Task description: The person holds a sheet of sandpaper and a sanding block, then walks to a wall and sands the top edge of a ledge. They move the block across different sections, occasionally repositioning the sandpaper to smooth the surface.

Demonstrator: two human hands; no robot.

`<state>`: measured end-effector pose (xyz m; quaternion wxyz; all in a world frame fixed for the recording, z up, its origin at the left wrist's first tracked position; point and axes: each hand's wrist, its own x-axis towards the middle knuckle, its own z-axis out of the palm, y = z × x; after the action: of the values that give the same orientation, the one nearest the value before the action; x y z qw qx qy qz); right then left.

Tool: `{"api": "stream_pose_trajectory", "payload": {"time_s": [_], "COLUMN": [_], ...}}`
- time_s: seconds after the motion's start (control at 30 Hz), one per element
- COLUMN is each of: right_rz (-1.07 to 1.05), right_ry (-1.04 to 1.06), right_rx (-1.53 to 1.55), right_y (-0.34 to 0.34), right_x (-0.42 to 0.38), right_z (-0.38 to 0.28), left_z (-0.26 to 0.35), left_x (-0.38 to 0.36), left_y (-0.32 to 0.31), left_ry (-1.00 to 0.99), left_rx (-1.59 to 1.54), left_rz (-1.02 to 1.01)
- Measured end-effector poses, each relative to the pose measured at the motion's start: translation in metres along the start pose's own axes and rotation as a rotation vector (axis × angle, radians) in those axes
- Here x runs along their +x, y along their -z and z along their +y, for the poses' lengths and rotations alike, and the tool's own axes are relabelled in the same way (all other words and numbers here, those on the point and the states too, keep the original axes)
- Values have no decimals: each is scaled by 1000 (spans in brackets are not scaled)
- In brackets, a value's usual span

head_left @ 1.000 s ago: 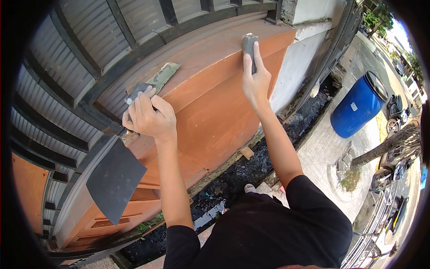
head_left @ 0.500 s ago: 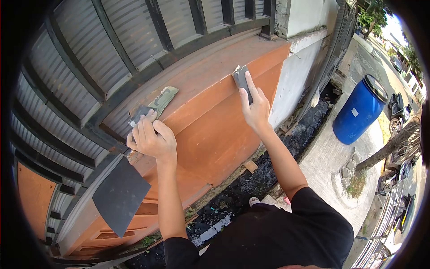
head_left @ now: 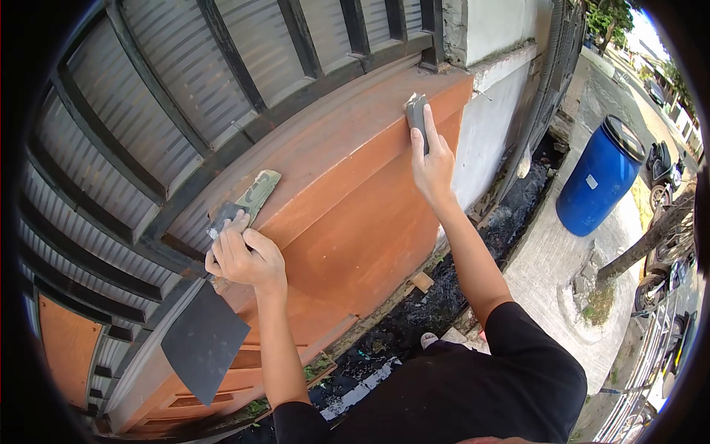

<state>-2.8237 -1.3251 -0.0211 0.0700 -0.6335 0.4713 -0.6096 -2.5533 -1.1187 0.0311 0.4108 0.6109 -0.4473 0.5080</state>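
Note:
My right hand (head_left: 433, 164) presses a folded piece of dark grey sandpaper (head_left: 416, 122) against the top edge of the orange wall (head_left: 362, 214), index finger stretched along it. At the wall's near end, my left hand (head_left: 250, 259) has its fingers curled over a dark grey piece with a white smear (head_left: 225, 216). Just beyond those fingers a camouflage-patterned strip (head_left: 260, 194) lies on the ledge (head_left: 325, 137). Below the left hand, a dark grey rectangular sheet (head_left: 205, 344) hangs over the wall's edge.
Black metal bars (head_left: 233, 55) with corrugated sheeting behind them rise from the ledge. A ditch of dark water (head_left: 436, 296) runs along the wall's foot. To the right, a blue barrel (head_left: 599, 177) stands on the concrete (head_left: 543, 266), near a tree trunk (head_left: 643, 237) and parked motorcycles.
My right hand has slid the sandpaper along the edge toward the far corner. My left hand keeps its place on the ledge. The whole view has shifted slightly.

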Motion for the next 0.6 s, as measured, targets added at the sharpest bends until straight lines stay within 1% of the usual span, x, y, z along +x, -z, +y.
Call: {"api": "stream_pose_trajectory", "payload": {"time_s": [0.07, 0.1, 0.13, 0.17, 0.2, 0.27, 0.3, 0.37, 0.4, 0.47, 0.5, 0.53, 0.6], "right_rz": [13, 33, 55, 54, 98, 38, 44, -20, -15, 60, 107, 98, 123], "right_ry": [-14, -81, -153, -178, -85, 65, 57, 63, 63, -55, -55, -68, -82], "right_rx": [-18, 29, 71, 75, 119, 157, 160, -33, -36, -115, -126, -128, -5], "right_y": [3, 3, 4, 3, -11, -13, -10, 2, 6, 8, 3, 0, -9], "right_x": [44, 55, 56, 41, 15, -36, -32, -12, 10, 59, 64, 49, 14], "right_z": [-1, -6, -11, -20, -10, -10, -6, 9, 11, 14, 16, 16, 12], "left_z": [-1, -1, 0, 3, 4, 2, 3, 3, 4, 6, 6, 4, 4], "left_x": [-1, -2, -1, 1, 1, -1, 1, 0, 1, 3, 2, 0, 0], "left_y": [-2, -1, 2, -1, -4, -3, -4, -2, -4, -6, -4, 0, -5], "left_ry": [14, 18, 27, 37, 41, 49, 33, 27, 32, 30, 22, 16, 23], "left_rx": [3, 6, 23, 35, 26, 50, 36, 52, 69, 63, 61, 63, 87], "left_rz": [1, -4, -7, 1, 10, 3, 29, 24, 25, 37, 41, 27, 38]}}
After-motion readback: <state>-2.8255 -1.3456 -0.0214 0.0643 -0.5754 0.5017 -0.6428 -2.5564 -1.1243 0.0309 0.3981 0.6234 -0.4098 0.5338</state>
